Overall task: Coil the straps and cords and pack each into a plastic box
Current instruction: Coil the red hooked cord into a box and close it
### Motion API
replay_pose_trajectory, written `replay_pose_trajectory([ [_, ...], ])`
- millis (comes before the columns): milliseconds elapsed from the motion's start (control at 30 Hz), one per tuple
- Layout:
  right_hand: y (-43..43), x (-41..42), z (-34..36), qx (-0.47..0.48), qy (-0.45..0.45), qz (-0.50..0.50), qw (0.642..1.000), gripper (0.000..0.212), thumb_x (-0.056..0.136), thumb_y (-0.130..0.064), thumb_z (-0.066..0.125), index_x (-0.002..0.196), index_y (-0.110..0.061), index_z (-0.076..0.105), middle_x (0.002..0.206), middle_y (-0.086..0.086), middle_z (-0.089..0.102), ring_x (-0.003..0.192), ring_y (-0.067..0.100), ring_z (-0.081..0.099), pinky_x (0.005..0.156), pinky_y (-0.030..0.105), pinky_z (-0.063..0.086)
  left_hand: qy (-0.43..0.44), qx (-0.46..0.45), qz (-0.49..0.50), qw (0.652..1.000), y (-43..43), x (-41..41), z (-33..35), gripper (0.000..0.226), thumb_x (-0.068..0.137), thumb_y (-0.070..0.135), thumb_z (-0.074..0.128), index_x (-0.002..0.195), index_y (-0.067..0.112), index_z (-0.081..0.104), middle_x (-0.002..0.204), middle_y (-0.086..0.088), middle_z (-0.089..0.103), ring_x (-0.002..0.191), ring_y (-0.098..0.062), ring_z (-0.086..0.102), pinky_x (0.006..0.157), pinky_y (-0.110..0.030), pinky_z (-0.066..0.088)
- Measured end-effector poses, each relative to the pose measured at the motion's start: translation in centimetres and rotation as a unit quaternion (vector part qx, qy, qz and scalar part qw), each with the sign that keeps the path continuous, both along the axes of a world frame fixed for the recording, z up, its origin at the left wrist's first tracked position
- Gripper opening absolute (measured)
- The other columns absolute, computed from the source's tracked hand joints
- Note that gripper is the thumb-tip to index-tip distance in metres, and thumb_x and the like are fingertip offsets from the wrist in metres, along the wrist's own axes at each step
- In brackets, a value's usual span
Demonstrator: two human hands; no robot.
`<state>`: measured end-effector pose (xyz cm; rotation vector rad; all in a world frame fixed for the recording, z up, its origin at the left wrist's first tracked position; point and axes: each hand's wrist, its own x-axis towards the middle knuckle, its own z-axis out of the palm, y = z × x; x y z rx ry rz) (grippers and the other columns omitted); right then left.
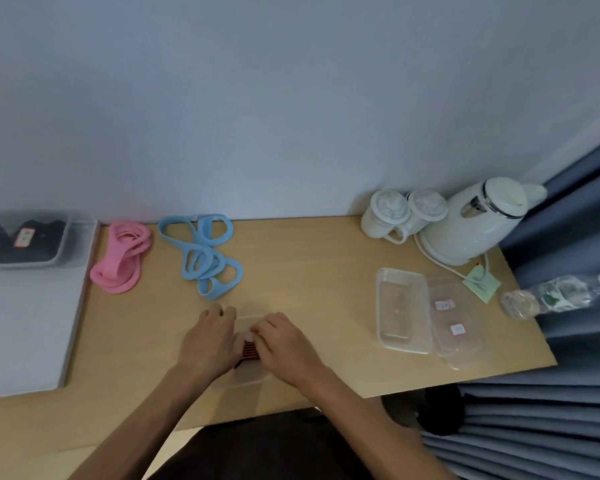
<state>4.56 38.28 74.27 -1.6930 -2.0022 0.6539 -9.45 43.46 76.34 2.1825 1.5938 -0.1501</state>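
A clear plastic box [248, 377] sits near the front edge of the desk [309, 271], and a red-and-black cord [251, 351] lies coiled inside it. The left hand [210, 339] and right hand [286, 342] close over the box from either side, fingers curled narrow onto the coil, holding it down; the fingertips themselves are mostly hidden. To the right an empty box [400, 310] lies open side up, touching a stack of clear lids [456, 327] with small pink labels. At the far left a grey tray [73, 244] holds black bundled items, one with a red-edged tag.

The desk ends just in front of the wrists and runs back to the wall. Its right edge meets a blue curtain [568, 237], where a water bottle [558, 296] lies on its side. A white kettle [475, 223], two lidded mugs [388, 216] and a green note [482, 284] fill the back right corner. A white board [28, 323] covers the left end. Bare desk lies between the hands and the empty box.

A pink strap [122, 258] and a blue strap [205, 254] lie loosely looped by the wall, apart from each other. The packed cord shows tight parallel red and black stripes.
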Motion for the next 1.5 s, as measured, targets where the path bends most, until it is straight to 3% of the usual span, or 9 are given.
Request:
replay_pose_trajectory([
  [233,-0.7,10.5,1.1,0.022,0.045,-0.241,0.969,0.034,0.089,-0.026,0.041,0.097,-0.007,0.068,0.092,0.005,0.067,0.089,0.021,0.062,0.078,0.03,0.049,-0.119,-0.109,-0.095,0.982,1.8,9.0,-1.1,0.018,0.093,0.021,0.047,0.109,0.014,0.053,0.106,-0.003,0.052,0.099,-0.021,0.053,0.081,-0.028,0.041],
  [433,-5.2,21.3,1.6,0.021,0.043,-0.469,0.882,0.023,0.092,-0.004,0.05,0.11,-0.003,0.064,0.105,0.009,0.065,0.099,0.021,0.061,0.082,0.019,0.042,-0.131,-0.174,-0.136,0.966,1.3,16.3,-2.5,0.008,0.091,0.012,0.05,0.096,0.018,0.052,0.102,-0.006,0.054,0.089,-0.017,0.049,0.074,-0.02,0.031],
  [567,-9.1,26.9,-0.1,-0.112,-0.013,-0.549,0.828,0.039,0.089,-0.004,0.049,0.128,-0.007,0.052,0.131,0.014,0.048,0.123,0.031,0.041,0.102,0.035,0.035,-0.122,-0.187,-0.144,0.964,0.8,19.4,-3.2,0.011,0.089,0.013,0.053,0.1,0.015,0.054,0.105,-0.008,0.054,0.092,-0.02,0.051,0.074,-0.021,0.032],
  [667,-10.4,28.9,-0.8,-0.231,-0.053,-0.528,0.816,0.064,0.088,-0.025,0.057,0.144,-0.017,0.029,0.153,0.013,0.013,0.14,0.033,0.011,0.113,0.044,0.018,-0.116,-0.193,-0.139,0.964,0.5,21.0,-3.4,0.025,0.09,0.015,0.052,0.114,0.008,0.054,0.11,-0.008,0.053,0.094,-0.018,0.05,0.076,-0.021,0.033],
  [800,-11.0,30.2,-1.6,-0.34,-0.047,-0.471,0.813,0.099,0.077,-0.052,0.068,0.15,-0.028,0.006,0.157,0.014,-0.014,0.144,0.032,-0.013,0.116,0.047,0.003,-0.109,-0.197,-0.141,0.964,0.2,22.3,-3.6,0.03,0.09,0.014,0.053,0.119,0.008,0.053,0.115,-0.01,0.056,0.1,-0.02,0.053,0.08,-0.02,0.034],
  [1000,-11.4,30.8,-2.0,-0.317,-0.027,-0.475,0.821,0.101,0.072,-0.054,0.072,0.149,-0.031,0.011,0.157,0.013,-0.007,0.144,0.033,-0.009,0.116,0.047,0.008,-0.099,-0.194,-0.138,0.966,0.0,23.1,-3.6,0.03,0.091,0.014,0.052,0.12,0.007,0.053,0.117,-0.01,0.056,0.104,-0.021,0.054,0.079,-0.019,0.034],
  [1233,-12.3,31.2,-0.5,-0.227,0.006,-0.561,0.796,0.107,0.065,-0.052,0.076,0.147,-0.03,0.01,0.153,0.007,0.005,0.141,0.034,0.009,0.114,0.05,0.02,-0.136,-0.165,-0.109,0.971,0.7,22.8,-3.4,0.027,0.089,0.012,0.053,0.116,0.008,0.054,0.111,-0.008,0.057,0.099,-0.021,0.055,0.078,-0.022,0.034],
  [1367,-11.1,30.3,1.3,-0.152,-0.02,-0.517,0.842,0.114,0.062,-0.05,0.078,0.149,-0.025,0.007,0.152,0.006,0.009,0.14,0.028,0.008,0.115,0.043,0.016,-0.181,-0.131,-0.071,0.972,1.4,22.8,-2.4,0.031,0.091,0.013,0.052,0.121,0.009,0.053,0.11,-0.006,0.059,0.095,-0.02,0.057,0.08,-0.024,0.039],
  [1500,-8.6,27.5,3.6,-0.116,-0.073,-0.363,0.922,0.119,0.063,-0.049,0.078,0.15,-0.023,0.001,0.152,0.004,0.008,0.141,0.024,0.006,0.117,0.038,0.011,-0.243,-0.094,-0.041,0.965,2.0,22.4,-0.6,0.033,0.093,0.015,0.05,0.126,0.009,0.051,0.106,-0.003,0.058,0.088,-0.016,0.056,0.076,-0.024,0.038],
])
